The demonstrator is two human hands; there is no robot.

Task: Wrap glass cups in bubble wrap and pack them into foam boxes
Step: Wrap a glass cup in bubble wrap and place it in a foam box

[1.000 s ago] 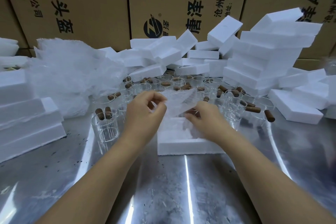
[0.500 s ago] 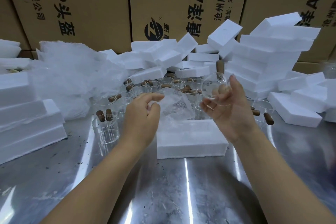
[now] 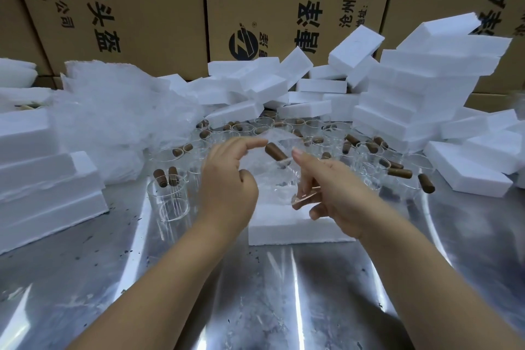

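Head view: your 2 bare forearms reach forward over the shiny metal table (image 3: 255, 307). Next comes 1 foam box (image 3: 298, 229), lying flat on the table directly under your hands. Above it, your left grip (image 3: 227, 187) curls round the left edge of a bubble wrap sheet (image 3: 272, 139), forefinger hooked over the top. Your right grip (image 3: 335, 193) wraps a glass cup (image 3: 279, 182), fingers showing through the glass, forefinger stretched out. The cup sits against the sheet, between both hands, its brown stub (image 3: 275, 152) pointing up and away. Behind, more glass cups (image 3: 170, 199) with brown stubs stand crowded on the table. Left of them lies a bubble wrap heap (image 3: 113, 122). Foam box stacks (image 3: 426, 94) rise at the right and the left, and cardboard cartons (image 3: 142, 8) wall the back.
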